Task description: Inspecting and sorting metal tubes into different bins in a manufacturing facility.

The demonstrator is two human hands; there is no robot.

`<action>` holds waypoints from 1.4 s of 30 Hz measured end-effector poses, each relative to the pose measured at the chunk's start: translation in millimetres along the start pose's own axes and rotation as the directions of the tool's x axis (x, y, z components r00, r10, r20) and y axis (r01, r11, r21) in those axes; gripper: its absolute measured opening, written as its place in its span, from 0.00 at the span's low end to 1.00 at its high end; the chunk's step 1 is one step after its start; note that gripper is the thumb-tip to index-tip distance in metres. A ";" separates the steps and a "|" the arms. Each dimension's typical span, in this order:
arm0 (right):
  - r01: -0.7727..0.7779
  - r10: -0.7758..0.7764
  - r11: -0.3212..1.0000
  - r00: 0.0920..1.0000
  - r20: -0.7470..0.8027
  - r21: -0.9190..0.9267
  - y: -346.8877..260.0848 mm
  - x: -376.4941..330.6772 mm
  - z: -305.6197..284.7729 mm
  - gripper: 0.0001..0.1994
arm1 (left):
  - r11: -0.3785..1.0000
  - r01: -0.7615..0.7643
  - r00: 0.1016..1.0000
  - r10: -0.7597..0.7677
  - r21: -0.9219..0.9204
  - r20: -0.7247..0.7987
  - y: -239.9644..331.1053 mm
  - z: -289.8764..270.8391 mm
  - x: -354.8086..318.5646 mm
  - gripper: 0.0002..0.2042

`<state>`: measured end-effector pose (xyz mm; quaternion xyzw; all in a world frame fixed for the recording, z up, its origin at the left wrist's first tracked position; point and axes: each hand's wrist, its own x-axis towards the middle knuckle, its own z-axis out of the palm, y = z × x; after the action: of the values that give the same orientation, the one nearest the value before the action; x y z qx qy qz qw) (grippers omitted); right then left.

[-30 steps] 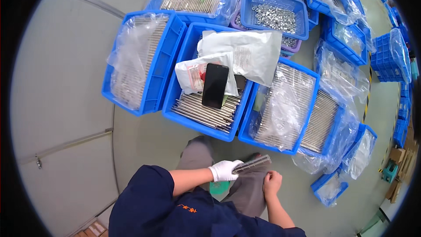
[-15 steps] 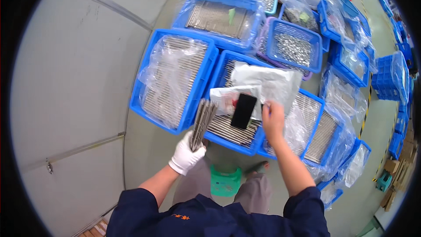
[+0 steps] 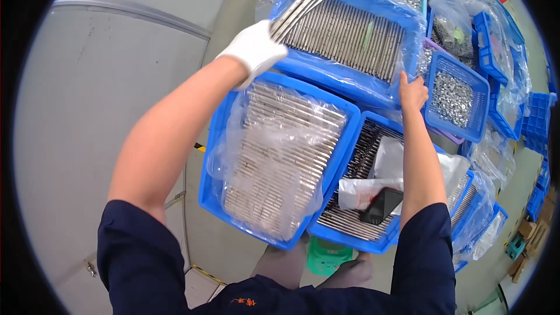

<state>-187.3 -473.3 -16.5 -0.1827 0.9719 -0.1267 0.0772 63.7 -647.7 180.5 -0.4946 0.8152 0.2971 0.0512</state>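
Observation:
My left hand (image 3: 255, 49), in a white glove, is closed round a small bundle of slim metal rods (image 3: 297, 13). It holds them slanted over the left side of a blue bin (image 3: 332, 73), which is lined with a clear plastic bag and has rows of similar rods (image 3: 344, 32) lying in it. At that bin's right front corner, my bare right hand (image 3: 413, 92) has its fingers closed on the edge of the plastic liner (image 3: 402, 70). The glove hides the lower ends of the held rods.
Nearer stands a blue bin (image 3: 211, 181) of rods under clear plastic. To its right, another bin (image 3: 350, 239) carries white bags (image 3: 356, 193) and a black phone (image 3: 382, 205). Baskets of small metal parts (image 3: 451, 96) stand at right. A green stool (image 3: 329, 259) is by my legs.
Both hands have moved forward to the far bin. My left hand has carried the rods up over it; my right hand has left the white bags for the liner. The view has shifted left.

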 end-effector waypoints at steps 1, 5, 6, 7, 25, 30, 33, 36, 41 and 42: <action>0.000 0.000 1.000 1.000 0.012 -0.007 -3.6 1.3 3.4 0.28 | 0.999 0.003 1.000 -0.002 0.036 -0.023 -4.9 12.0 29.1 0.19; 0.035 -0.034 0.999 0.999 -0.042 0.012 -11.5 -2.1 7.4 0.22 | 0.992 0.091 0.996 -0.091 0.090 0.000 -11.8 60.7 109.8 0.18; 0.061 -0.060 0.998 0.997 -0.043 0.027 -11.6 -1.3 8.7 0.21 | 0.993 0.071 0.994 -0.062 0.098 -0.085 -26.0 82.1 131.3 0.19; 0.086 -0.085 0.996 0.996 -0.041 0.038 -7.5 -0.8 9.0 0.21 | 0.987 0.137 0.988 -0.130 0.082 -0.079 -25.1 94.3 142.2 0.19; 0.098 -0.094 0.994 0.991 -0.094 0.042 -0.8 1.3 16.7 0.19 | 0.871 0.180 0.979 -0.113 0.457 -0.170 -15.9 139.9 190.0 0.34; 0.114 -0.109 0.993 0.988 -0.112 0.040 -1.6 -0.4 16.3 0.19 | 0.823 -0.043 0.996 0.079 0.566 -0.040 -15.4 142.1 184.6 0.29; 0.120 -0.115 0.992 0.986 -0.121 0.037 -1.8 -0.7 16.1 0.19 | 0.742 -0.234 0.941 0.335 0.629 -0.046 -30.5 146.3 189.6 0.27; 0.109 -0.105 0.993 0.989 -0.108 0.036 -4.9 -1.4 14.3 0.19 | 0.726 -0.294 0.901 0.428 0.622 -0.073 -45.2 142.3 196.7 0.24; 0.079 -0.077 0.997 0.995 -0.071 0.025 -3.8 -1.1 15.6 0.20 | 0.751 -0.325 0.881 0.461 0.575 -0.105 -68.2 135.6 203.6 0.22; 0.069 -0.067 0.997 0.996 -0.061 0.027 -3.7 -0.4 15.0 0.20 | 0.773 -0.302 0.885 0.445 0.557 -0.137 -63.4 136.0 202.7 0.21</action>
<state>-182.7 -479.7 -29.8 -0.2108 0.9650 -0.1489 0.0460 -14.3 -753.4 -34.8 -0.3230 0.9463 0.0016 0.0149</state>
